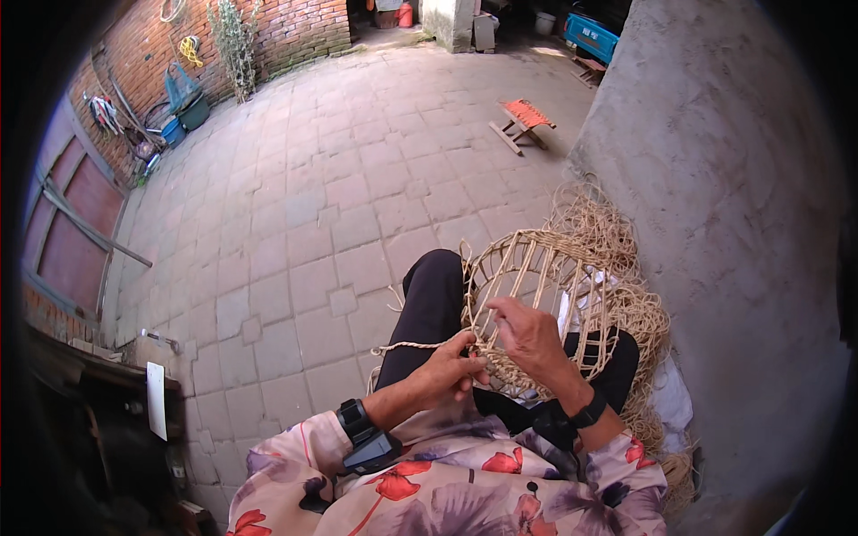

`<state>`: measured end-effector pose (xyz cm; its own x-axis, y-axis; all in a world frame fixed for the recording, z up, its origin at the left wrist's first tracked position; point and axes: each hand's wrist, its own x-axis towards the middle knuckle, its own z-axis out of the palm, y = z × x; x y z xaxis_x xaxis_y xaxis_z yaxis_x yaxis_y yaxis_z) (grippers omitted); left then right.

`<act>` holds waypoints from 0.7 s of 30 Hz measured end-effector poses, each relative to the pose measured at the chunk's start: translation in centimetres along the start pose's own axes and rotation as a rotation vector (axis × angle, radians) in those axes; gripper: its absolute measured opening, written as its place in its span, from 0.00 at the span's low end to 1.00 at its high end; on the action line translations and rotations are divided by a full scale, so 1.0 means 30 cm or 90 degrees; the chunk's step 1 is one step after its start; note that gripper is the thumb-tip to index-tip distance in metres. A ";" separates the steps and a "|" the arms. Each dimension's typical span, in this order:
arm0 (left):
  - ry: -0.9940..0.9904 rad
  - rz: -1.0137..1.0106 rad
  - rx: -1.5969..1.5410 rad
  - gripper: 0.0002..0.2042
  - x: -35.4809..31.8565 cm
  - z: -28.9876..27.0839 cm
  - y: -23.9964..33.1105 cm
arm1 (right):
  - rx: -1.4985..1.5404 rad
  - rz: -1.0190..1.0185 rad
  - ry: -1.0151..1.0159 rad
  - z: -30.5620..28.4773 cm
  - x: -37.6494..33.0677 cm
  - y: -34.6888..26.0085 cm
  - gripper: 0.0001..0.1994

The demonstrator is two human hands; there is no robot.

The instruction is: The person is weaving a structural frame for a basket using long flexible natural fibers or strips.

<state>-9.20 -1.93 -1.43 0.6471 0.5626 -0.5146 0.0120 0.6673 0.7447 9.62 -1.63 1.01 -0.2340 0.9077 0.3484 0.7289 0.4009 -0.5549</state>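
A round, openwork basket [510,243] of pale twisted straw cord rests in my lap, tilted on its side between my knees. At its near left edge, my left hand [447,368] is closed, thumb and fingers pinching the straw cord [413,345], whose loose end sticks out to the left across my thigh. Just right of it, my right hand [534,341] is raised over the near side of the basket, fingers bent. Whatever it may hold is too small to make out. My right hand covers part of the woven rim.
A big heap of loose straw cord [639,317] lies to my right against the grey wall [724,205]. White cloth [670,393] shows beneath it. A folding stool [527,114] with an orange seat stands ahead on the paving. Buckets [173,131] sit by the brick wall, far left.
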 end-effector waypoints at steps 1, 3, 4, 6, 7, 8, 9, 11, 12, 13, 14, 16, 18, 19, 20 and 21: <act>-0.026 -0.013 -0.078 0.17 0.009 0.001 -0.007 | -0.002 0.001 0.002 -0.002 0.008 0.004 0.15; -0.046 -0.026 -0.176 0.15 0.007 0.012 -0.008 | -0.047 0.015 -0.112 -0.001 0.028 0.001 0.16; -0.066 -0.040 -0.274 0.14 0.007 0.015 -0.009 | -0.047 0.016 -0.113 0.004 0.038 0.005 0.16; -0.068 -0.032 -0.283 0.14 0.013 0.015 -0.020 | -0.087 0.082 -0.186 0.012 0.054 0.013 0.21; -0.068 -0.024 -0.292 0.15 0.017 0.013 -0.025 | -0.089 0.082 -0.187 0.010 0.066 0.018 0.21; -0.070 -0.024 -0.293 0.15 0.022 0.009 -0.028 | 0.047 0.153 -0.228 0.008 0.081 0.024 0.22; -0.085 -0.023 -0.302 0.15 0.026 0.004 -0.031 | 0.183 0.224 -0.267 0.008 0.087 0.030 0.23; -0.102 -0.022 -0.311 0.16 0.029 0.000 -0.031 | 0.241 0.234 -0.244 0.025 0.079 0.049 0.24; -0.104 -0.021 -0.303 0.14 0.030 0.001 -0.029 | 0.300 0.243 -0.219 0.029 0.072 0.054 0.25; -0.107 -0.019 -0.295 0.13 0.030 0.002 -0.028 | 0.297 0.244 -0.219 0.034 0.064 0.051 0.25; -0.107 -0.018 -0.296 0.13 0.031 -0.001 -0.028 | 0.253 0.234 -0.189 0.040 0.062 0.033 0.25; -0.105 -0.016 -0.296 0.13 0.030 -0.005 -0.031 | 0.208 0.223 -0.159 0.048 0.045 0.001 0.25; -0.104 -0.016 -0.296 0.13 0.030 -0.001 -0.032 | 0.070 0.177 -0.089 0.054 0.016 -0.020 0.26; -0.100 -0.017 -0.296 0.13 0.030 0.000 -0.032 | 0.068 0.176 -0.088 0.056 0.014 -0.032 0.26; -0.100 -0.016 -0.296 0.13 0.031 0.000 -0.036 | 0.067 0.191 -0.075 0.061 0.010 -0.043 0.25; -0.094 -0.011 -0.299 0.13 0.031 -0.001 -0.041 | 0.066 0.206 -0.063 0.066 0.010 -0.049 0.25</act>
<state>-8.63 -2.21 -2.82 0.7511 0.4975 -0.4340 -0.2995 0.8427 0.4475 7.20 -1.71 0.45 -0.0666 0.9954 0.0695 0.7073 0.0962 -0.7003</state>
